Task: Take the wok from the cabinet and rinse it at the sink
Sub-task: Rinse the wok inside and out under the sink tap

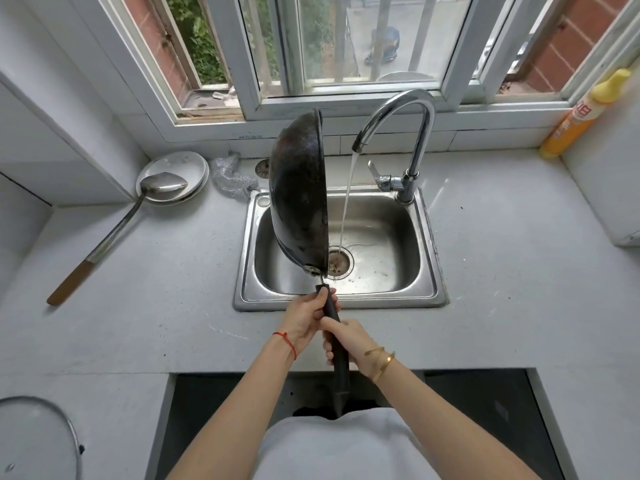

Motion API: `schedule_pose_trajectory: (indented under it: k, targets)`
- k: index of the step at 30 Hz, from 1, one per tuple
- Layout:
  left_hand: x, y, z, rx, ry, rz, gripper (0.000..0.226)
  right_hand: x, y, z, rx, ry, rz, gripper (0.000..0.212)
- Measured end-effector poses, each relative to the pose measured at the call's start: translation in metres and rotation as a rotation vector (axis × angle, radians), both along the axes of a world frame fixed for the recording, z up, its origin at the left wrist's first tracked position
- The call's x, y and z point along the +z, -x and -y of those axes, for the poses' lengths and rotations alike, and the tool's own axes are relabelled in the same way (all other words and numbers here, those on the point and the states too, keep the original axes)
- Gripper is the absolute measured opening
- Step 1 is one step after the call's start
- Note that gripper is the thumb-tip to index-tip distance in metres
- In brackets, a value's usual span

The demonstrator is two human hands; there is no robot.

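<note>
The black wok (298, 192) is held on edge over the steel sink (427, 258), its dark underside facing left and its opening facing right toward the tap. Both hands grip its long black handle (338, 351): my left hand (306, 315) nearer the pan, my right hand (346, 341) just behind it. The chrome faucet (412, 133) runs a thin stream of water (346, 209) straight down to the drain, just right of the wok's rim and apart from it.
A metal spatula with a wooden grip (110, 233) rests on stacked plates (180, 168) at the left. A wire scrubber (230, 178) lies behind the sink. A yellow bottle (581, 116) stands at the right sill. A glass lid (41, 438) sits bottom left.
</note>
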State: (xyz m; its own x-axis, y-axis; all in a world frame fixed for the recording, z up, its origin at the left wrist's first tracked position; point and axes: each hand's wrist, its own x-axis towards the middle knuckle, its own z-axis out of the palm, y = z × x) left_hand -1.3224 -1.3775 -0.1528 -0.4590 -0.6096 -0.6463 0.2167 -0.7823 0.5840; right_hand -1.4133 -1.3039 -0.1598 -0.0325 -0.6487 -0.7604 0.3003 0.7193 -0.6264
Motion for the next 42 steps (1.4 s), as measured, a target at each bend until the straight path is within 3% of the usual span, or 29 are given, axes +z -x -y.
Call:
schedule_pose_trajectory:
  k: [3, 6, 26, 42]
  targets:
    - [0.000, 0.006, -0.001, -0.005, 0.036, 0.031, 0.017, -0.004, -0.021, -0.012, -0.193, 0.069, -0.495, 0.022]
    - [0.000, 0.008, -0.001, -0.012, 0.069, 0.052, 0.017, -0.007, -0.030, -0.014, -0.202, 0.185, -0.657, 0.024]
    - [-0.007, -0.016, 0.008, 0.002, 0.304, 0.276, 0.021, -0.008, -0.031, 0.003, -0.156, 0.179, -0.107, 0.031]
    - [-0.015, 0.010, 0.003, -0.062, 0.350, 0.394, 0.019, -0.017, -0.014, -0.004, -0.183, 0.122, -0.005, 0.034]
